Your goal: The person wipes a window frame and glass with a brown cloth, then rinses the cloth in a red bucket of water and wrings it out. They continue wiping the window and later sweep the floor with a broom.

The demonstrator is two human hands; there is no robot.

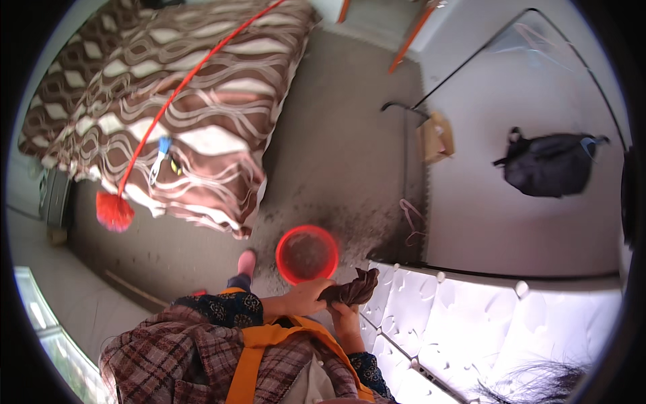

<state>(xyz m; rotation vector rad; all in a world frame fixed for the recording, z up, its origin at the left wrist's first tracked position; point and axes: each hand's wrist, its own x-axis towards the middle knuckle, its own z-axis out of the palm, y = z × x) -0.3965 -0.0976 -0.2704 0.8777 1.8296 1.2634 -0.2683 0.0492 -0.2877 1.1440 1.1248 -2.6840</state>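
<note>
My left hand (305,297) and my right hand (346,319) both grip a crumpled dark brown cloth (353,289). They hold it close in front of my body. Just beyond my left hand, a red plastic bucket (307,228) stands on the floor, with murky greyish contents inside. The cloth's bunched end points to the right, toward a bright white panelled surface (454,318). The fingers of both hands are partly hidden by the cloth.
A bed (222,141) with a brown wavy-patterned cover bears a long-handled red duster (115,211) and a blue-bristled brush (160,156). Dark debris (348,217) marks the floor. At the right are a black backpack (550,164), a cardboard box (437,137) and a pink hanger (413,222).
</note>
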